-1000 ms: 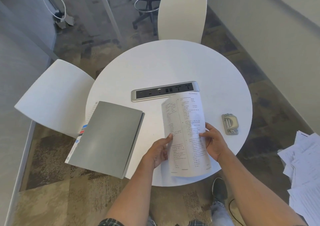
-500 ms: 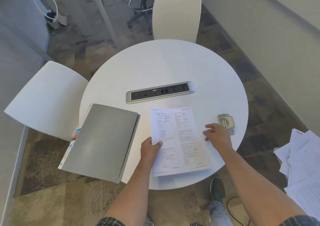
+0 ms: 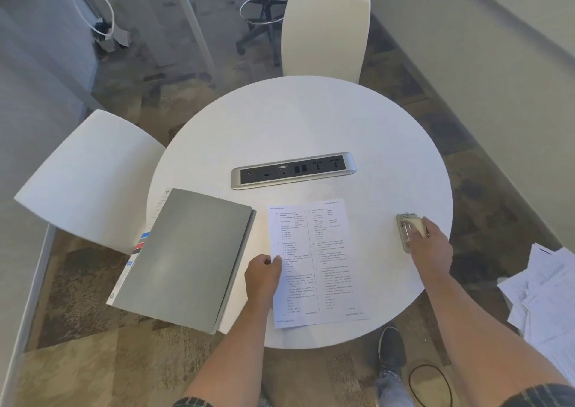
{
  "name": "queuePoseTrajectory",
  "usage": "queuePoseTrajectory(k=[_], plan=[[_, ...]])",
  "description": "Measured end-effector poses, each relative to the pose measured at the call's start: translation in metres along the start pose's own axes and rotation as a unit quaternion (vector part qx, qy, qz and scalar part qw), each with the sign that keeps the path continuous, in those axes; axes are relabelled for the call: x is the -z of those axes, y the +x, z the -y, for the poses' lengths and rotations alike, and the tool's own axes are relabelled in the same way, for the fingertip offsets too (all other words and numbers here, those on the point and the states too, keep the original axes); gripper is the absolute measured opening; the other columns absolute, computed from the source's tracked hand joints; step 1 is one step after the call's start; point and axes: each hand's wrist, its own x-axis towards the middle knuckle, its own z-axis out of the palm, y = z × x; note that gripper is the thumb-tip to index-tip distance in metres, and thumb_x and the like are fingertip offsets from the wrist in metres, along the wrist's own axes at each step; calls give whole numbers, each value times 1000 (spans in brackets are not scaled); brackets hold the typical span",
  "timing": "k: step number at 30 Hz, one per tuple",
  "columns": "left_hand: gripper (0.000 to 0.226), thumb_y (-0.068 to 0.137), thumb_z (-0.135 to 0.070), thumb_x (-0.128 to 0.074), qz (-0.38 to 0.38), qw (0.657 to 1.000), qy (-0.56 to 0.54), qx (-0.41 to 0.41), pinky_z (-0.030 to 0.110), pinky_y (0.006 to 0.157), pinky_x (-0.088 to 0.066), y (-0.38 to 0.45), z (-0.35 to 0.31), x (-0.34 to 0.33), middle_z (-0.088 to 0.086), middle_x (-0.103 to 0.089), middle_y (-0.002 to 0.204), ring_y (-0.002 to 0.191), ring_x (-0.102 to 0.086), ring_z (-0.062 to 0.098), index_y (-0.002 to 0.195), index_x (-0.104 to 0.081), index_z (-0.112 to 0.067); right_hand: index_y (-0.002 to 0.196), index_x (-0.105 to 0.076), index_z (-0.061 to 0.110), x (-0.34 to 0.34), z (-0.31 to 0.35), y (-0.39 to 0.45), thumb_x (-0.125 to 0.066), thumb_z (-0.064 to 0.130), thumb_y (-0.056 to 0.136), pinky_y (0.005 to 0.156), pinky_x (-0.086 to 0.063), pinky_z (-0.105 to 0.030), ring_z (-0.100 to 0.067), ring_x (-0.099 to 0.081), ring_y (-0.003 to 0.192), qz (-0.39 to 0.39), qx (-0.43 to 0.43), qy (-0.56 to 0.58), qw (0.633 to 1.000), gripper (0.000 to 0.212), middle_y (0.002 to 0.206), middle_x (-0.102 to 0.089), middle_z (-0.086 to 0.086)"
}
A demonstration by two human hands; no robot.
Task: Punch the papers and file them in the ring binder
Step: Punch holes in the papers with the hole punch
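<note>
a round white table (image 3: 311, 120) carries a recessed silver power strip (image 3: 293, 170) at its centre. two white chairs (image 3: 325, 36) (image 3: 90, 176) are drawn up to it, with a black swivel stool (image 3: 264, 17) beyond on patterned carpet (image 3: 149, 82).

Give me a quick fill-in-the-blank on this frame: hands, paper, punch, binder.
1. The right hand rests on the ____.
2. The left hand holds the printed sheet by its ____ edge.
3. The grey ring binder lies ____, left of the sheet.
4. The table is ____ in shape.

Missing: hole punch; left; closed; round
</note>
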Motion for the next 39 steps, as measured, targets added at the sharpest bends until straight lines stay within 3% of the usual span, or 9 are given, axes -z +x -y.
queuePoseTrajectory(k=[4, 7, 9, 13, 20, 25, 28, 35, 39], plan=[[23, 93, -20, -62, 0, 999, 45, -7, 29, 61, -37, 6, 1, 6, 4, -60, 70, 63, -51, 19, 72, -56, -13, 144, -58, 17, 1, 0, -1, -57, 22, 104, 96, -52, -43, -36, -63, 121, -15, -2, -7, 1000, 41, 137, -67, -9], [23, 93, -17, -68, 19, 1000, 5, 0, 37, 66, -52, 10, 6, 9, 8, -71, 76, 70, -60, 23, 76, -67, -2, 140, -62, 18, 2, 1, -2, -59, 20, 102, 76, -46, -32, -34, -67, 111, -11, 2, -27, 1000, 38, 129, -72, -8], [20, 93, -15, -70, 31, 999, -24, 8, 48, 81, -61, 12, 9, 11, 10, -78, 85, 79, -70, 28, 82, -73, 1, 138, -64, 18, 2, 4, -4, -61, 24, 102, 67, -43, -27, -32, -69, 105, 3, 6, -41, 999, 37, 125, -74, -7], [13, 92, -12, -72, 42, 997, -63, 19, 50, 88, -62, 14, 11, 13, 5, -79, 89, 92, -75, 33, 81, -77, -10, 134, -66, 19, -1, 6, -10, -63, 30, 100, 68, -43, -30, -22, -65, 93, 50, 31, -61, 996, 36, 122, -75, -4], [18, 92, -7, -72, 38, 995, -91, 34, 30, 66, -56, 15, 15, 15, 2, -76, 81, 75, -68, 22, 74, -73, -9, 122, -68, 23, -20, 17, -32, -63, 32, 101, 59, -40, -26, -18, -67, 83, 89, 36, -50, 994, 24, 116, -74, 1], [19, 93, -7, -71, 31, 992, -116, 49, 31, 67, -55, 16, 20, 17, 5, -76, 83, 72, -66, 21, 74, -71, -6, 116, -66, 24, -24, 16, -40, -67, 37, 99, 59, -43, -23, -14, -68, 80, 99, 48, -55, 992, 22, 107, -74, 5], [17, 93, -6, -71, 35, 989, -134, 59, 38, 77, -58, 15, 21, 15, 8, -77, 89, 77, -67, 24, 77, -73, -6, 109, -65, 25, -28, 14, -44, -69, 36, 97, 61, -44, -26, -15, -67, 81, 103, 47, -38, 993, 16, 102, -74, 6], [15, 93, -7, -71, 29, 990, -132, 50, 30, 69, -55, 11, 19, 12, 5, -78, 88, 76, -69, 22, 79, -76, -9, 102, -63, 30, -37, 15, -56, -69, 41, 96, 59, -40, -20, -13, -65, 81, 112, 63, -28, 991, 14, 93, -70, 12], [13, 92, -8, -72, 22, 992, -118, 47, 21, 59, -50, 10, 17, 12, 1, -78, 85, 70, -69, 15, 80, -77, -10, 100, -62, 34, -40, 16, -60, -69, 42, 96, 57, -40, -21, 4, -60, 75, 111, 61, -23, 992, 11, 92, -68, 15]])
